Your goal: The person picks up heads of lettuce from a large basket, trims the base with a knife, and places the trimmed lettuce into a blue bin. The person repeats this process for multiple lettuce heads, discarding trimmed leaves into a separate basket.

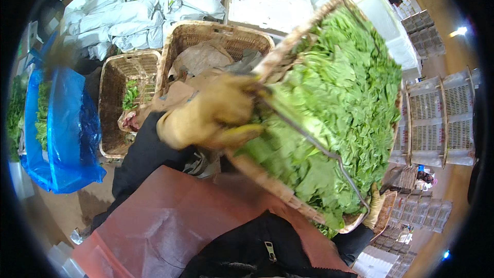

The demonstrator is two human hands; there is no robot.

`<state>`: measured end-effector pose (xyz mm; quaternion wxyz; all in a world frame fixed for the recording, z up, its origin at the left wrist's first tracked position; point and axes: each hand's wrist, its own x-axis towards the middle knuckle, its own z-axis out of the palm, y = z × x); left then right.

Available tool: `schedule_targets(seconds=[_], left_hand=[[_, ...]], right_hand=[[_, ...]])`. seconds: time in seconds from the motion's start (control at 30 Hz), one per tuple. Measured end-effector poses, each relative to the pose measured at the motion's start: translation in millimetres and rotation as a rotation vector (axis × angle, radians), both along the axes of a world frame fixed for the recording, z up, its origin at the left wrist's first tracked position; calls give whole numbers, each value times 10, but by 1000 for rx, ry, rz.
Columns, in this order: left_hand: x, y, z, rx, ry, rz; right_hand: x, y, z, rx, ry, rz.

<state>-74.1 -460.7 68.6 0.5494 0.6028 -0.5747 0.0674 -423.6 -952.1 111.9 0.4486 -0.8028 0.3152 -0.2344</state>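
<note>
A plastic crate (276, 187) packed with green leafy lettuce (332, 96) is held tilted in front of my body. A bent metal wire handle (308, 136) runs across the leaves. My left hand (216, 114), in a yellow work glove and blurred, is closed around the crate's left end by the handle. At the lower right, my gloved right hand (374, 206) grips the opposite end; part of it is hidden behind the crate. Beyond my left hand stands a soiled, slatted crate (220, 27) containing brown and grey sheet-like material.
A smaller dirty crate (150, 56) at left holds some leaves. Farther left is a container lined with blue plastic (67, 123). White sacks (135, 17) and a white foam box (266, 5) stand ahead. Stacked crates (440, 117) rise at right.
</note>
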Motion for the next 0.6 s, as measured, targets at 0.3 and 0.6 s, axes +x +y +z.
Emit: schedule_targets(seconds=[0.3, 0.6], left_hand=[[-1604, 1761, -974, 14, 220, 540], [-3004, 1476, -1790, -91, 1098, 1093]], right_hand=[[371, 1118, 584, -107, 363, 169], [821, 1649, 982, -96, 184, 540]])
